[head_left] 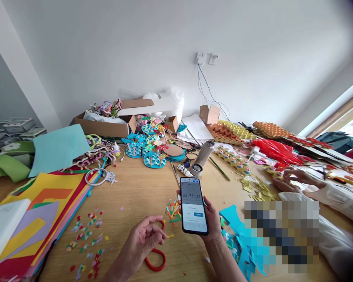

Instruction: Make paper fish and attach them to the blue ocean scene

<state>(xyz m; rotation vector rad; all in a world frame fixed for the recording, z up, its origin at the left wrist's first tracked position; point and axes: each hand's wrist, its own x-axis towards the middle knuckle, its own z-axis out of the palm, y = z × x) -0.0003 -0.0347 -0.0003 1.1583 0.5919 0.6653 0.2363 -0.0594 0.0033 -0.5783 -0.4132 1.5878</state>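
My right hand point(213, 221) is wrapped round a black smartphone point(194, 205), held upright with its lit screen facing me. A timer reading shows on the screen, with a white pop-up and a blue button under it. My left hand point(147, 237) is over the table to the left of the phone, fingers loosely bent and apart, holding nothing. Below it lie red-handled scissors point(155, 267), partly covered by the hand. Small orange and green paper scraps point(173, 211) lie behind the phone, and blue paper offcuts point(247, 246) lie right of my right forearm.
Coloured paper sheets point(61, 192) and a white power bank point(7, 229) are at left. Paper bits point(90, 239) dot the table. Blue paper crafts point(154, 158), a metal flask point(205, 154) and egg trays point(226, 133) stand farther back. A co-worker's hands point(300, 178) are at right.
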